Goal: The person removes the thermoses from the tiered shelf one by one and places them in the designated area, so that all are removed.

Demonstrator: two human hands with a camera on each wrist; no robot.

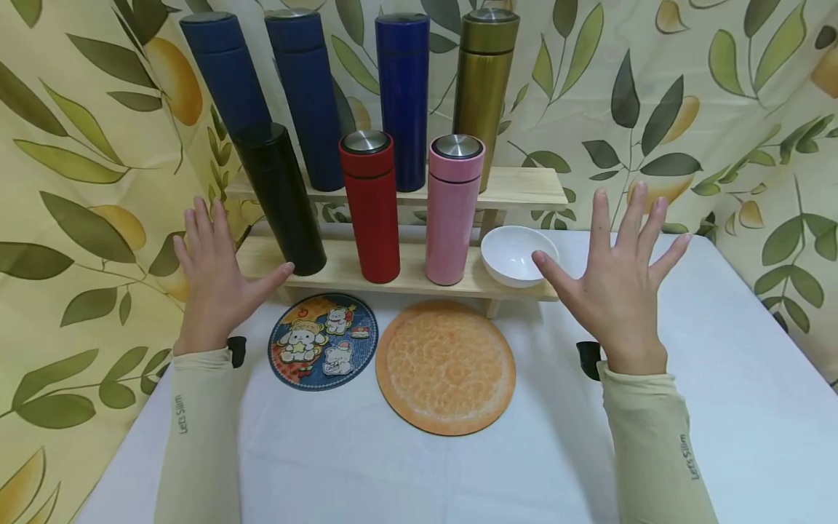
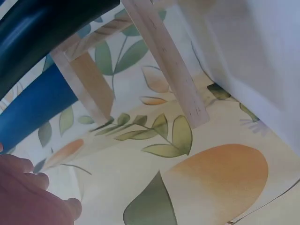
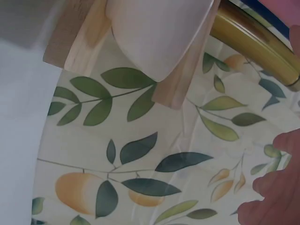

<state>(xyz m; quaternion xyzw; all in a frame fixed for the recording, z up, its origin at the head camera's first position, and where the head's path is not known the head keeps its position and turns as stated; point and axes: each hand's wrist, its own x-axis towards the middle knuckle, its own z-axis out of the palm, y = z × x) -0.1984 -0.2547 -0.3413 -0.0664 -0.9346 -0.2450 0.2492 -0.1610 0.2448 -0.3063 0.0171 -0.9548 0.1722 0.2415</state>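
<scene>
Head cam: bright, diffuse illum., approx. even. Light apparently from above; soft shadow on smooth white tablecloth (image 1: 445,480) beneath R end of two-tier pale wooden shelf (image 1: 342,255) (ref.). Specular glare: round brushed-steel lid (image 1: 366,142) of tall red cylindrical bottle (image 1: 372,218), mid-shelf; also round glossy white bowl (image 1: 513,255), R end of shelf. Wide-angle dist.: tall black cylindrical bottle (image 1: 281,204), L end of shelf, leans outward. Wrist cams: dimmer, lower contrast, hazy; black bottle (L cam) & bowl (R cam) soft-focus nr. lens.
</scene>
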